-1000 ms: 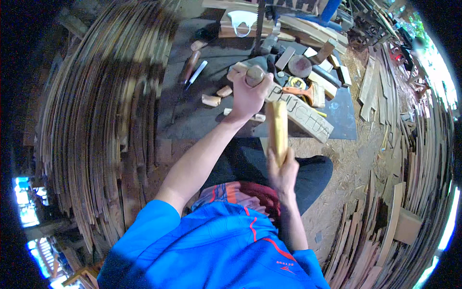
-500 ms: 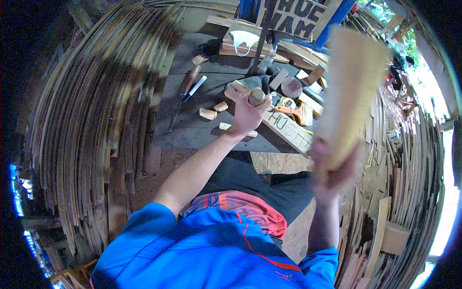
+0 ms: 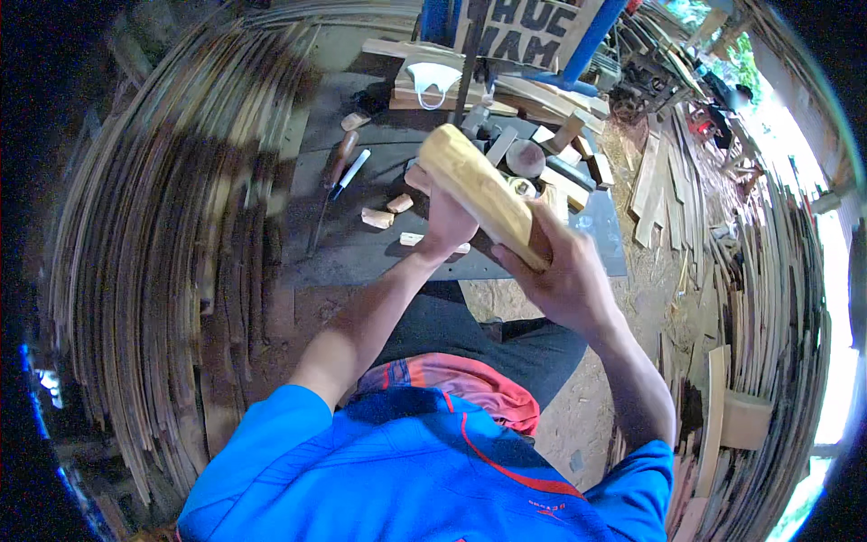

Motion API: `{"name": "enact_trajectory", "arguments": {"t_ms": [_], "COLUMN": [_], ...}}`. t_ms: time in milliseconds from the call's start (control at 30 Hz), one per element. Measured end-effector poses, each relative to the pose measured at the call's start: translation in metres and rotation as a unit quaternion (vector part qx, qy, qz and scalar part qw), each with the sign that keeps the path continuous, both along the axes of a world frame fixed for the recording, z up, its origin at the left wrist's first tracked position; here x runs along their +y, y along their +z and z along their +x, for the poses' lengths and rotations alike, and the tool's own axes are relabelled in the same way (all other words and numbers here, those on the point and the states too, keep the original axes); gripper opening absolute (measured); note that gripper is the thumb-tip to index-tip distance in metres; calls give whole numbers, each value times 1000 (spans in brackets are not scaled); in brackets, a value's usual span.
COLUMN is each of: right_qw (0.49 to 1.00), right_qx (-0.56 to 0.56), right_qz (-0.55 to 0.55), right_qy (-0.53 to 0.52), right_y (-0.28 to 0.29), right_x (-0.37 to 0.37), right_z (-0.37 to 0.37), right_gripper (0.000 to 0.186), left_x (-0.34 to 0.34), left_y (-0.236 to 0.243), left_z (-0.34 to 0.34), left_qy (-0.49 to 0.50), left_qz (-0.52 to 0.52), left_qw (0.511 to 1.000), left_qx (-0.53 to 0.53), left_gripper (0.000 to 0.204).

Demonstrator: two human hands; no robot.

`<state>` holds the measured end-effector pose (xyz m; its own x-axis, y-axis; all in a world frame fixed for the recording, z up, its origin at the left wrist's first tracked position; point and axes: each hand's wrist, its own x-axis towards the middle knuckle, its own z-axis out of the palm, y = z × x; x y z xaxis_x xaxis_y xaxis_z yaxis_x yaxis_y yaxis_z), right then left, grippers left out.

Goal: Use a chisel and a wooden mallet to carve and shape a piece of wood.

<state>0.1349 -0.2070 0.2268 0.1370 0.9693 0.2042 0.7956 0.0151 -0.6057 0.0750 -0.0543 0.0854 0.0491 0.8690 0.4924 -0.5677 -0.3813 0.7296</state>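
My right hand (image 3: 564,271) grips the near end of a thick pale wooden block (image 3: 479,194), held diagonally like a mallet. Beneath its far part is my left hand (image 3: 447,223), closed, with what it holds hidden by the block. Both are over a dark work sheet (image 3: 307,266). To their left lie a long tool with a brown handle (image 3: 341,158), a white marker (image 3: 349,176), small offcuts (image 3: 377,218) and a pale strip (image 3: 411,239). Behind them are several short blocks (image 3: 567,131), a round wooden disc (image 3: 526,159) and a partly hidden tape measure (image 3: 522,188).
Tall stacks of thin slats curve along the left (image 3: 153,253) and right (image 3: 768,316). At the back stand a lettered sign (image 3: 506,41), a blue frame (image 3: 587,50) and boards with a white mask (image 3: 429,77). Loose planks (image 3: 650,181) lie rightward; a person (image 3: 722,99) is farther off.
The block swung up and right half a second ago, blurred, and is now back leftward over my left hand, covering the round-topped handle seen in it earlier. My left hand moved little.
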Motion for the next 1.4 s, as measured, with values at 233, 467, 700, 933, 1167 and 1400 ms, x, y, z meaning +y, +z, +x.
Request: {"name": "enact_trajectory", "arguments": {"t_ms": [233, 467, 700, 933, 1167, 1400], "right_qw": [953, 993, 947, 990, 956, 974], "right_qx": [100, -54, 142, -75, 37, -161], "right_qz": [273, -71, 265, -83, 254, -119], "right_qy": [-90, -81, -114, -82, -139, -109], "right_y": [68, 8, 74, 30, 85, 24], "right_x": [-4, -4, -10, -19, -24, -15], "right_z": [-2, 22, 0, 4, 13, 9], "right_gripper": [25, 20, 27, 31, 23, 37], "left_x": [5, -8, 7, -9, 0, -9], "left_y": [0, 7, -2, 3, 5, 8], "left_z": [-16, -8, -17, -6, -16, -13], "left_qy": [-50, -90, -54, -80, -68, -72], "left_qz": [53, 7, 60, 50, 61, 41], "left_qw": [983, 994, 976, 994, 979, 996], "left_qx": [169, 59, 201, 49, 182, 41], "left_gripper": [29, 22, 28, 5, 22, 5]}}
